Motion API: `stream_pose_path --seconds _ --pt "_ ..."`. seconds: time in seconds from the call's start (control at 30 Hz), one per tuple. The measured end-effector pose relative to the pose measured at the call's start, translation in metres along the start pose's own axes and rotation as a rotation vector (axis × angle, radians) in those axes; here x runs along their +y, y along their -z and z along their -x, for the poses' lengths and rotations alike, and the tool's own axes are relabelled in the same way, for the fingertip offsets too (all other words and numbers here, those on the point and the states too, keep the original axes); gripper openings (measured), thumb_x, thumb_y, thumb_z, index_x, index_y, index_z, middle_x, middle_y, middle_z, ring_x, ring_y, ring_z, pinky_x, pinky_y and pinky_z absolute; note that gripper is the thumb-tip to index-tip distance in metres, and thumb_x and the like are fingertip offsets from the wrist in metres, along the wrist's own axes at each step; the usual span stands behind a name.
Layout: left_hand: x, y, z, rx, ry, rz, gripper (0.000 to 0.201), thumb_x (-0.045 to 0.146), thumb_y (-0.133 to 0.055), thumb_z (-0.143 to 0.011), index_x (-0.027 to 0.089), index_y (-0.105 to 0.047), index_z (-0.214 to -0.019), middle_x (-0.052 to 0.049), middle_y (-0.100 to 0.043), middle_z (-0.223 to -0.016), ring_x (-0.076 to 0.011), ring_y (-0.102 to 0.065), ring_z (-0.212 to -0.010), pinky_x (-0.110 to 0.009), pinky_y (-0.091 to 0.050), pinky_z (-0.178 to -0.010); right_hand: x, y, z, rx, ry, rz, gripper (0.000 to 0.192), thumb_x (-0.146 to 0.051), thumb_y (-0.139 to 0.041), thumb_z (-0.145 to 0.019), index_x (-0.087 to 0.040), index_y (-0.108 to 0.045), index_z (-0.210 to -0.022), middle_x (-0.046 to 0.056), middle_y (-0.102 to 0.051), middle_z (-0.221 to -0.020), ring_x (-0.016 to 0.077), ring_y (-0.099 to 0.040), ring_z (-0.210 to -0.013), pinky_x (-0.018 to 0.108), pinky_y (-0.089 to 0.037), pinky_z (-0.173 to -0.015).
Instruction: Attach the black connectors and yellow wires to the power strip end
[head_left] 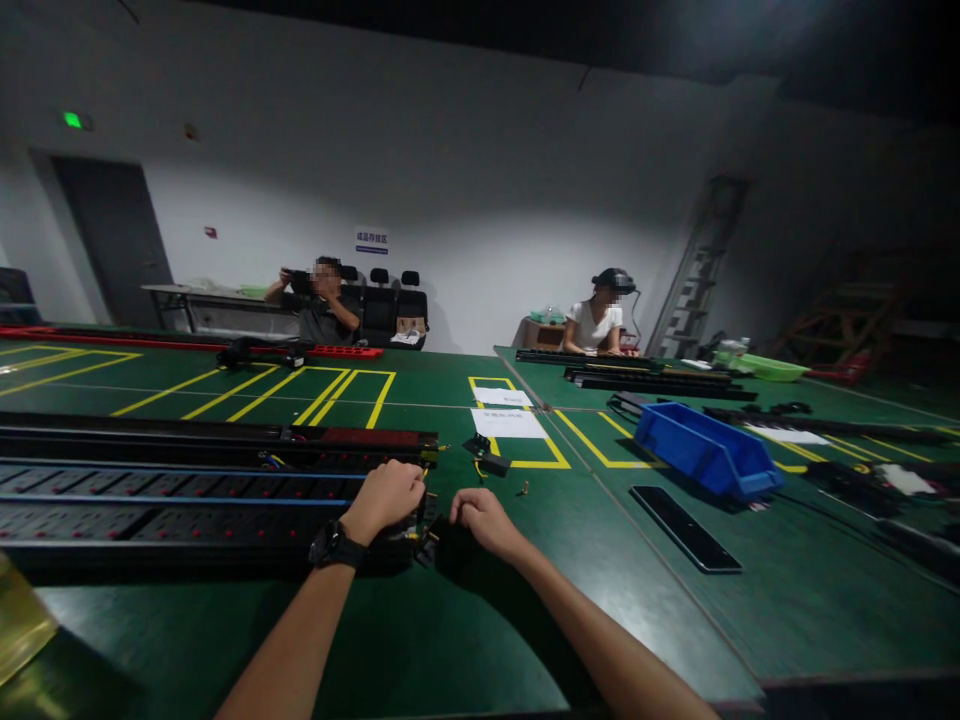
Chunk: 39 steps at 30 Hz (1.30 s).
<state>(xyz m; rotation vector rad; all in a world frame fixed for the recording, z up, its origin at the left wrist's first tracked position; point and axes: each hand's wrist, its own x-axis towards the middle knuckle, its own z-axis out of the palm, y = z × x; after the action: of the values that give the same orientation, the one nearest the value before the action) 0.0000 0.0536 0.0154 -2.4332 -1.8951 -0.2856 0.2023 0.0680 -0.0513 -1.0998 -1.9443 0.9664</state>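
Observation:
Long black power strips (225, 525) with rows of sockets and red marks lie side by side on the green table, reaching in from the left. My left hand (388, 492), a dark watch on its wrist, is closed over the right end of the nearer strips. Loose small parts and wires show at that end, below the fingers. Just to the right, my right hand (484, 518) hovers with its fingers curled into a pinch; whatever they hold is hidden. Behind it lie a small black part (491, 462) with yellow wire and a tiny brass-coloured piece (524, 488).
A blue bin (705, 450) and a dark phone-like slab (684, 527) lie to the right. White paper sheets (511, 424) rest within yellow tape lines. Across the table, one person (596, 325) works by black strips and another (326, 310) holds up a dark device.

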Motion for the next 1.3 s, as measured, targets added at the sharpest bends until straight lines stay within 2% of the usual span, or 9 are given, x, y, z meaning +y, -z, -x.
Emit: stream_pose_path --seconds 0.23,0.67,1.03,1.3 --pt "-0.0027 -0.0008 -0.0017 0.005 -0.026 -0.018 0.031 0.025 -0.042 -0.094 0.021 -0.072 -0.085 -0.012 -0.077 -0.092 -0.0266 -0.073 -0.087 -0.032 -0.051 -0.077 -0.0004 0.0020 0.0006 -0.055 0.032 0.000 0.026 -0.008 -0.040 -0.063 -0.019 -0.062 -0.057 -0.002 -0.057 -0.056 0.0146 -0.052 -0.059 0.023 -0.040 -0.066" --pt "-0.0024 -0.0017 -0.0033 -0.018 -0.018 -0.048 0.031 0.026 -0.044 -0.094 0.021 -0.074 -0.088 -0.012 -0.077 -0.097 -0.0262 -0.073 -0.092 -0.033 -0.052 -0.082 -0.0032 0.0023 0.0020 -0.109 0.069 0.049 0.030 -0.005 -0.041 -0.065 -0.019 -0.067 -0.065 -0.001 -0.068 -0.068 0.0152 -0.059 -0.067 0.023 -0.043 -0.069" --pt "-0.0042 -0.0043 -0.0031 0.004 -0.043 -0.057 0.032 0.026 -0.042 -0.093 0.022 -0.073 -0.086 -0.011 -0.077 -0.094 -0.0270 -0.074 -0.088 -0.033 -0.052 -0.078 0.0030 -0.0001 0.0017 -0.115 0.157 0.055 0.032 -0.007 -0.041 -0.066 -0.019 -0.070 -0.068 0.002 -0.071 -0.074 0.0174 -0.064 -0.073 0.026 -0.046 -0.073" --pt "-0.0040 -0.0054 -0.0040 -0.003 -0.037 -0.068 0.032 0.026 -0.042 -0.093 0.022 -0.073 -0.087 -0.012 -0.077 -0.095 -0.0280 -0.074 -0.089 -0.035 -0.053 -0.079 0.0027 0.0003 0.0020 -0.136 0.146 0.096 0.034 -0.007 -0.040 -0.066 -0.018 -0.072 -0.072 0.003 -0.073 -0.078 0.0175 -0.065 -0.075 0.025 -0.047 -0.074"
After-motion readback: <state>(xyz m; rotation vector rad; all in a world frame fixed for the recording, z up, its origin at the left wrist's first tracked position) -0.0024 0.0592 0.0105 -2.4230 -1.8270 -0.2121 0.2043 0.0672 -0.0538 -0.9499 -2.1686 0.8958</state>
